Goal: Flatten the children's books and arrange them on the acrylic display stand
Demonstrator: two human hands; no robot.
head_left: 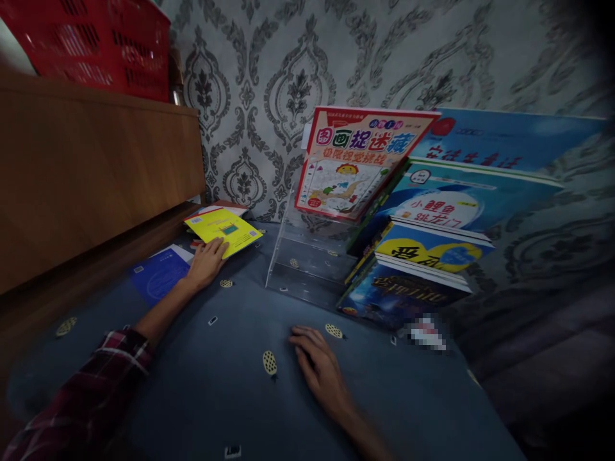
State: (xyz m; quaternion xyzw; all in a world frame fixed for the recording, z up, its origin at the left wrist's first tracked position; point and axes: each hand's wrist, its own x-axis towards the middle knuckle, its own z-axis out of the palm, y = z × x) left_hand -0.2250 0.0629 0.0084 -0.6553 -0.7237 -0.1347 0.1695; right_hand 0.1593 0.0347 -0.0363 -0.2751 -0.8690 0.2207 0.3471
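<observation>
So where's the yellow booklet (225,227)?

Back left, by the wooden cabinet (96,179), overlapping some other printed stuff. Blue booklet (161,275) lies just beside it.

Hands?

Left hand (207,261) has its fingers over the near edge of the yellow one. Thumb's hidden, so can't tell if it's pinched or only touched. Right hand (319,365) is loose on the patterned cloth (192,384), fingers slightly bent, holding nothing.

How will it handle?

Light, I'd guess. Looks thin, so floppy if held by one corner. Cover may be glossy, could slide on whatever is under it. Best hold: middle of the near edge, thumb under, fingers flat on top. Main risk is creased corners.

Containers?

Clear rack (307,282), stepped. Left column: red-bordered book (365,166) leaning back, upper tier. Right column, top to bottom: tall blue book (519,137), teal book (473,202), yellow-and-blue book (427,253), dark blue book (403,294). The lower two spots look several copies thick.

And the red basket (96,57)?

Up on the cabinet, slotted sides. Can't make out what's inside.
</observation>
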